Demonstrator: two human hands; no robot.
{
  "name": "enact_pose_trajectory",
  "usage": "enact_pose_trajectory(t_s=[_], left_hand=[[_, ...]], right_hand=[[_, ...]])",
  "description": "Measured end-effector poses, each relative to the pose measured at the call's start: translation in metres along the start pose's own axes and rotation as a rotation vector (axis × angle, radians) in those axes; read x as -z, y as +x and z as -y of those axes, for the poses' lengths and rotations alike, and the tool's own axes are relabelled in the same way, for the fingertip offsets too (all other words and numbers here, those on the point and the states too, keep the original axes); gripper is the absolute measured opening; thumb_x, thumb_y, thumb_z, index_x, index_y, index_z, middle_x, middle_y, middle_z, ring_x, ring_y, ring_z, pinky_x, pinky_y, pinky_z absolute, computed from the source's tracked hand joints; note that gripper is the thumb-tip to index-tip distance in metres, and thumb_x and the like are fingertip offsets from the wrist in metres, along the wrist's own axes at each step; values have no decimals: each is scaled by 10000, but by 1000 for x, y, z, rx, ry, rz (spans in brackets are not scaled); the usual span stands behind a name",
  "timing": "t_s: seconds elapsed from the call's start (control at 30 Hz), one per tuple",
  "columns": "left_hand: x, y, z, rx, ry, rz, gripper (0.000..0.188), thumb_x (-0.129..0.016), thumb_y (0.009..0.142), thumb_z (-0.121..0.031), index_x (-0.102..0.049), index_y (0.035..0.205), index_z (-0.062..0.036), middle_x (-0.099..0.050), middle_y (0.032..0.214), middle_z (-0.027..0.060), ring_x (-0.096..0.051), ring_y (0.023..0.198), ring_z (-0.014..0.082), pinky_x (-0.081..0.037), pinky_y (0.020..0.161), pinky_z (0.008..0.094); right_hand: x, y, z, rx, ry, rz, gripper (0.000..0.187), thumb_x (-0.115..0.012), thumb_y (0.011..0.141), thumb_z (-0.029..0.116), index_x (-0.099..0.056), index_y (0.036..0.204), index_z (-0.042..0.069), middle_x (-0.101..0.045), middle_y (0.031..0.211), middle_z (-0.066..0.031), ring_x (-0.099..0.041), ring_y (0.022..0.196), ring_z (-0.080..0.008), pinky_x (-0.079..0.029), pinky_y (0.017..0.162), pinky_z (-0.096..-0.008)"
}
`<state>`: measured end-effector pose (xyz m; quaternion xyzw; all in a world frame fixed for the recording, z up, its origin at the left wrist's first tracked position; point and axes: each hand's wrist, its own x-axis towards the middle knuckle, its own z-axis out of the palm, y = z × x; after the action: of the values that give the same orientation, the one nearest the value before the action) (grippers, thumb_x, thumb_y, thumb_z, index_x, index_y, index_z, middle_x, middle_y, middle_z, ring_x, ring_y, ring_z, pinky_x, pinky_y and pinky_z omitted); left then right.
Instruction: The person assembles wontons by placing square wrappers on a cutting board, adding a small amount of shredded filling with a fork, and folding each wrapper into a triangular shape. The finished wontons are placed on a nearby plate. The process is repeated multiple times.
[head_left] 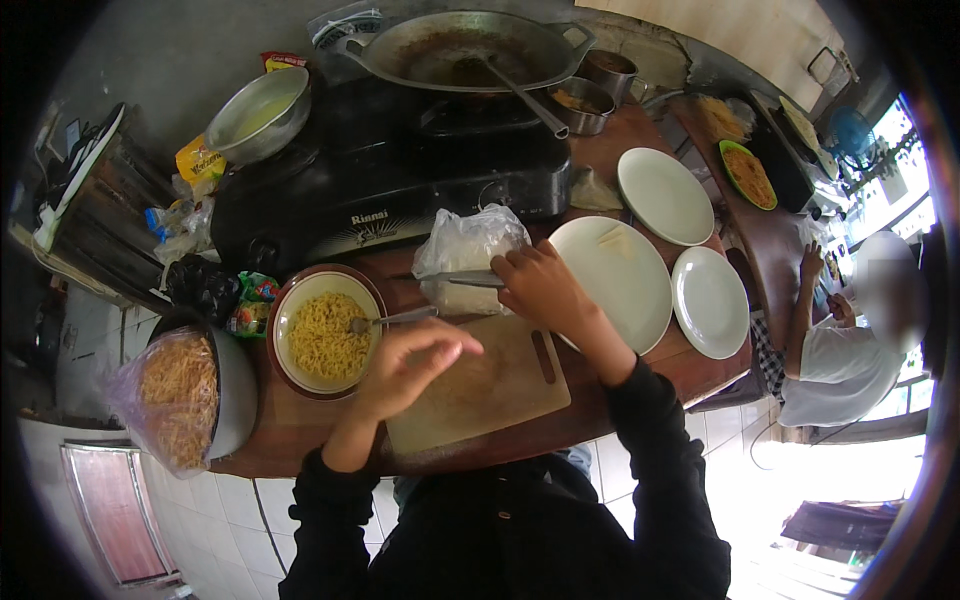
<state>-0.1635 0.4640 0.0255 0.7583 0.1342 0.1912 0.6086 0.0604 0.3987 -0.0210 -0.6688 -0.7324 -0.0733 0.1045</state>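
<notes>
My right hand (545, 290) is closed around a knife (460, 279), whose grey blade points left across a clear plastic bag (470, 243) with a pale block in it. My left hand (415, 365) is empty, its fingers apart, above the left side of a cutting board (480, 400). Beside it, a fork (405, 316) rests in a brown-rimmed bowl (282, 340) of yellow noodles. A few pale slices (615, 240) lie on the large white plate (610, 290) to the right of my right hand.
Behind the board stands a black gas stove (390, 190) with a wok (460, 80) and a metal bowl (260, 115). Two white plates (665, 195) are at the right. A pot (238, 390) with bagged noodles stands at the left. Another person (845, 350) works at the far right.
</notes>
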Motion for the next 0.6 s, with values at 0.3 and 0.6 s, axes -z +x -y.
enact_pose_trajectory(t_s=[0.3,0.6], left_hand=[[12,78,11,-157,774,-409,402,-688,746,-143,-564,1103,-5,-568,1113,147,-549,1005,268,-425,873,345],[-30,102,24,-97,983,-165,106,-558,799,-99,-539,818,4,-588,760,189,-558,756,381,-433,682,454]], right_hand=[[-4,-44,50,-100,-44,-140,272,-590,752,165,-517,994,64,-542,735,-30,-545,758,-184,-383,673,-337],[-15,-51,56,-83,73,-119,310,-583,807,246,-521,1044,57,-567,805,-69,-547,798,-203,-391,694,-354]])
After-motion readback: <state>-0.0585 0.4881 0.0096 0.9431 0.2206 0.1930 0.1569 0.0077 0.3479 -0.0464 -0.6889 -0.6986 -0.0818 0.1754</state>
